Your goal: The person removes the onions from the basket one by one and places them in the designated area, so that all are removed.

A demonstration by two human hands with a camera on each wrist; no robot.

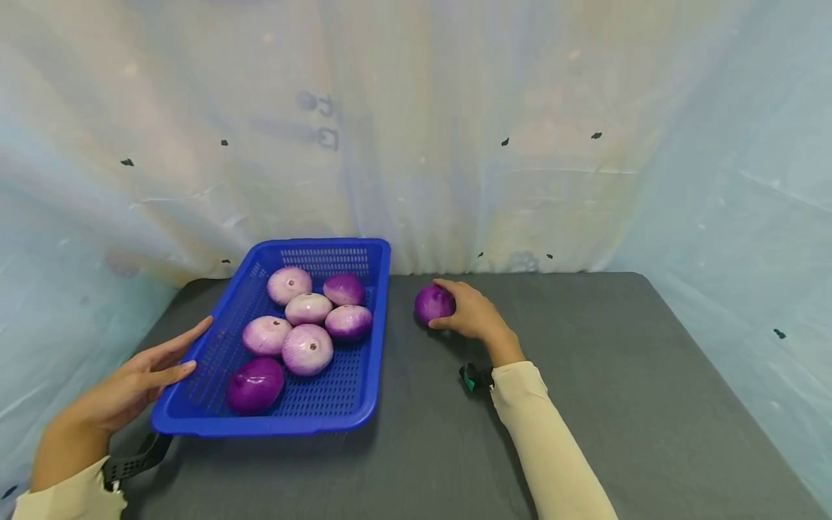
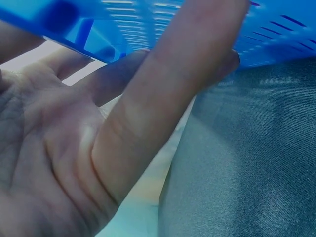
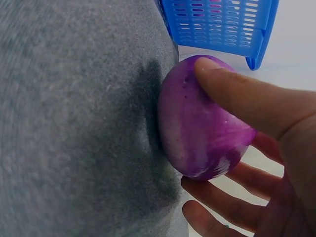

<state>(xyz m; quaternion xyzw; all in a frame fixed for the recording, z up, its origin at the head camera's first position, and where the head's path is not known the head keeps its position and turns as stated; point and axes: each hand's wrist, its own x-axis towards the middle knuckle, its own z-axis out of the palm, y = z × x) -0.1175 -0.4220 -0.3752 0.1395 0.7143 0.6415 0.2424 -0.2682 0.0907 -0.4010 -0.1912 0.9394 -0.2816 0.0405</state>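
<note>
On the left of the table stands a blue plastic basket (image 1: pixel 325 426) holding several red onions, some pale pink (image 1: pixel 308 349) and some deep purple (image 1: pixel 256 385). My left hand (image 1: pixel 139 379) rests against the basket's left side, thumb and fingers extended along its outer wall. In the left wrist view, the thumb (image 2: pixel 148 98) lies across the underside of the slotted blue plastic. To the right of the basket, my right hand (image 1: pixel 471 310) grips a single purple red onion (image 1: pixel 432 304). Seen from the right wrist, the thumb presses one side of this onion (image 3: pixel 197 123) and fingers curl behind it, close over the table.
A dark grey cloth covers the table (image 1: pixel 624 390). Translucent plastic sheeting (image 1: pixel 422 144) hangs behind the table's back edge and along both sides. The basket's right wall stands between the gripped onion and the other onions.
</note>
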